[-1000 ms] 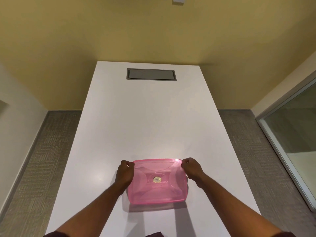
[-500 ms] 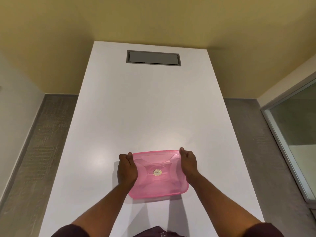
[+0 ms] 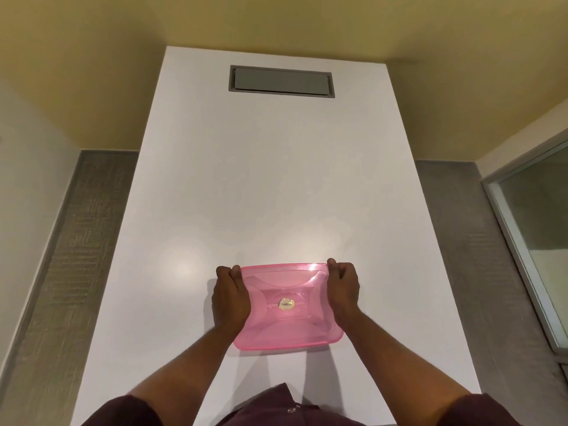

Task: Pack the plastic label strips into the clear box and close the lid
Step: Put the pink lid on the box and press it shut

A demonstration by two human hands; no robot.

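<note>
Shifted since half a second ago: view tipped down, more of both maroon sleeves showing, hands much where they were on the box ends. Left hand (image 3: pixel 231 298) curled over the left end of the box (image 3: pixel 287 325), fingers (image 3: pixel 236 272) hooked at the far left corner, palm down along the rim, gripping it. Between the hands, pink see-through box flat on the white table (image 3: pixel 276 186), lid (image 3: pixel 284 279) on top, its moulded panel and a small gold sticker (image 3: pixel 286 303) at the centre. Through the pink plastic, nothing distinct inside; whether any strips lie in it, cannot tell. Right hand (image 3: pixel 343 287) clenched on the right end, knuckles at the far right corner, thumb side against the lid edge. Far beyond both hands, grey recessed panel (image 3: pixel 281 81) set in the table near the yellow wall. Off past the right hand, glass partition (image 3: pixel 541 241) by the floor.
</note>
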